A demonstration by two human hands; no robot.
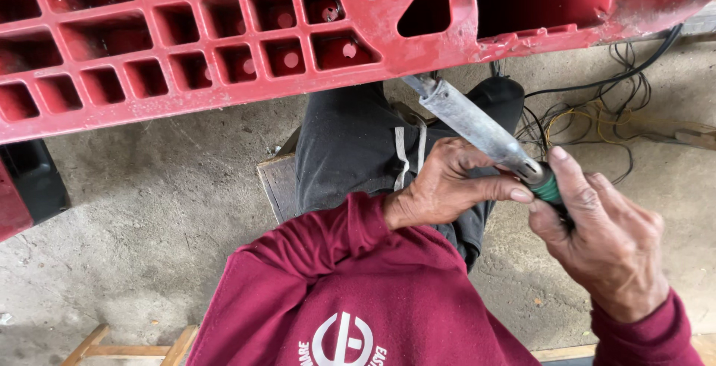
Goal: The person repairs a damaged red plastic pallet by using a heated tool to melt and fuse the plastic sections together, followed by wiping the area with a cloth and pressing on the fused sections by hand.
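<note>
A soldering iron (477,124) with a grey metal barrel and a green-and-black handle points up at the lower edge of a red plastic grid panel (186,38). Its tip touches the panel's rim near the middle. My right hand (604,243) is closed around the handle. My left hand (447,187) rests its fingers on the barrel just above the handle. Both sleeves are maroon.
A tangle of black and yellow wires (597,112) lies on the concrete floor at the right. My knees in dark trousers (358,142) rest over a wooden stool (277,183). A black part (33,180) sits at the left edge. Wooden slats (127,347) show at the bottom left.
</note>
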